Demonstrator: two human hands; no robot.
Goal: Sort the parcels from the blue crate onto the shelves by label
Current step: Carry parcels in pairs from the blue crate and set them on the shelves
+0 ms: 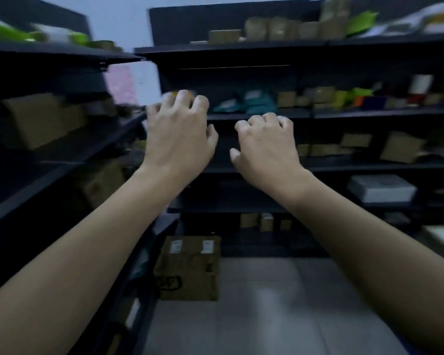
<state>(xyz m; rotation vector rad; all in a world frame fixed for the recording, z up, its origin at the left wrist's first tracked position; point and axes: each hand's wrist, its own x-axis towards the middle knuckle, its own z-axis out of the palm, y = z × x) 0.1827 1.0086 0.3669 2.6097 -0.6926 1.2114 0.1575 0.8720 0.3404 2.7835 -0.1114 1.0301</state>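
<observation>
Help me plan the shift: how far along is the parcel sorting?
Done: many parcels sit on the shelves. In hand: the left hand reaches to a shelf edge, maybe with something small, blurred; the right hand looks empty. Left: unclear, the crate is out of view; one box stands on the floor.

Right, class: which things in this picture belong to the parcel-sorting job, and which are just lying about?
Job: left hand, right hand, dark shelves, teal parcels, brown boxes on the top shelf.
Lying about, probably: large cardboard box on the floor, blurred pink sheet on the wall.
</observation>
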